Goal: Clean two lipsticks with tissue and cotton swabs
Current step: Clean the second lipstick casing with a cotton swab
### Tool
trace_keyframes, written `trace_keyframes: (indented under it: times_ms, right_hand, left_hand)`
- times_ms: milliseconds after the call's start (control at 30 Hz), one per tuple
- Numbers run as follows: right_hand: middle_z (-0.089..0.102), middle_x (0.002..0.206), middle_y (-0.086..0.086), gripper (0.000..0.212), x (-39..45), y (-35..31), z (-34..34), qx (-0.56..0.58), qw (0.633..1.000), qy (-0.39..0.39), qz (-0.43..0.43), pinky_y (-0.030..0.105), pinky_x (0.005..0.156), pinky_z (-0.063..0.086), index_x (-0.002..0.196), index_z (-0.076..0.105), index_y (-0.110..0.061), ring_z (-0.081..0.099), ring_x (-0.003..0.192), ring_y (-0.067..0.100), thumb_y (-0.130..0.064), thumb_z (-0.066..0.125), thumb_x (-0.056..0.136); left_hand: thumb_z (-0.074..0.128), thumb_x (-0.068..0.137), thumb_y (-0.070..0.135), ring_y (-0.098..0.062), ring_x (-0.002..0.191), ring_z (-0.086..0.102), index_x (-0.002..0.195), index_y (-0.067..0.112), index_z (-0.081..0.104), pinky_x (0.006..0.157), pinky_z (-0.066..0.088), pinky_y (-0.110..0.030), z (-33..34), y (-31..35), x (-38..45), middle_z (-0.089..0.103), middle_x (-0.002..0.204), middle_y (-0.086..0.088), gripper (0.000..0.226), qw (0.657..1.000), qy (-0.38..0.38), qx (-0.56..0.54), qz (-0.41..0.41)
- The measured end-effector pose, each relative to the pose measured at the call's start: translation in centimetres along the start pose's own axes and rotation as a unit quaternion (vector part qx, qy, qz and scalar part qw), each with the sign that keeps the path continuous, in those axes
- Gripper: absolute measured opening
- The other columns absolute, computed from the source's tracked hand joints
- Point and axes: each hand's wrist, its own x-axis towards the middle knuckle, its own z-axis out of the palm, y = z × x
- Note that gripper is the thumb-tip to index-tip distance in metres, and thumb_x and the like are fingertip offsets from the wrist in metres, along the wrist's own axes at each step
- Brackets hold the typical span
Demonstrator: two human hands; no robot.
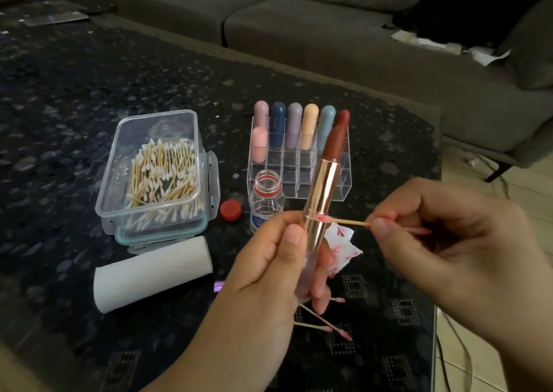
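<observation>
1. Dark speckled table (pixel 74 98) – swab box (pixel 155 170) left, lipstick organizer (pixel 299 164) far, open bottle (pixel 266 203) just behind.
2. Left hand (pixel 269 275) fingers clamp upright lipstick (pixel 321 194).
3. Right hand (pixel 443 242) pinches cotton swab (pixel 344 220) – stained tip touching the gold tube.

The left hand (pixel 269 272) is raised, thumb up, fingers curled closed in a grip; the right hand (pixel 443 242) pinches thumb against forefinger. Both forearms angle inward.

No text can be read. The small clear bottle (pixel 265 204) carries a blue and white label, too blurred to make out. Faint print on the capsule-shaped lipstick tubes (pixel 294 125) is illegible.
</observation>
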Motion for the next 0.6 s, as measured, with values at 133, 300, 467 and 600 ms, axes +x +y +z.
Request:
trace_keyframes:
  times_ms: [133,300,467,600]
  right_hand:
    - [0.049,0.049,0.006,0.013,-0.14,-0.02,0.07,0.012,1.000,0.000,-0.003,0.011,0.043,0.034,0.068,0.061,-0.021,0.043,0.041,0.015,-0.028,0.059,0.078]
    - [0.050,0.050,0.003,0.012,-0.10,-0.08,0.42,-0.016,1.000,-0.002,-0.006,0.009,0.046,0.033,0.069,0.062,-0.021,0.043,0.042,0.012,-0.027,0.059,0.079]
    - [0.044,0.048,0.007,0.012,-0.27,0.04,-0.04,-0.025,0.999,0.022,0.000,0.008,0.046,0.030,0.066,0.056,-0.019,0.037,0.040,0.011,-0.026,0.057,0.076]
    - [0.047,0.053,0.003,0.016,-0.18,-0.13,0.44,-0.012,1.000,0.017,-0.012,0.005,0.049,0.030,0.065,0.058,-0.018,0.038,0.043,0.003,-0.024,0.058,0.080]
  left_hand:
    - [0.047,0.078,0.034,-0.010,0.051,0.046,0.081,0.026,0.071,0.048,0.040,-0.021,0.08,0.29,-0.10,0.059,0.062,0.000,0.025,0.999,-0.014,-0.042,-0.016]
    - [0.057,0.073,0.036,-0.010,0.052,0.043,0.087,0.021,0.067,0.049,0.039,-0.019,0.19,-0.24,-0.05,0.057,0.065,0.002,0.023,0.999,-0.027,-0.024,0.005]
    - [0.055,0.073,0.040,-0.007,0.054,0.046,0.089,0.030,0.065,0.050,0.040,-0.019,-0.22,-0.50,0.12,0.057,0.065,0.007,0.021,0.999,-0.006,0.027,0.028]
    - [0.056,0.073,0.044,-0.011,0.055,0.043,0.085,0.031,0.061,0.054,0.038,-0.025,-0.68,-0.35,0.24,0.053,0.066,0.005,0.018,0.998,0.010,0.053,0.029]
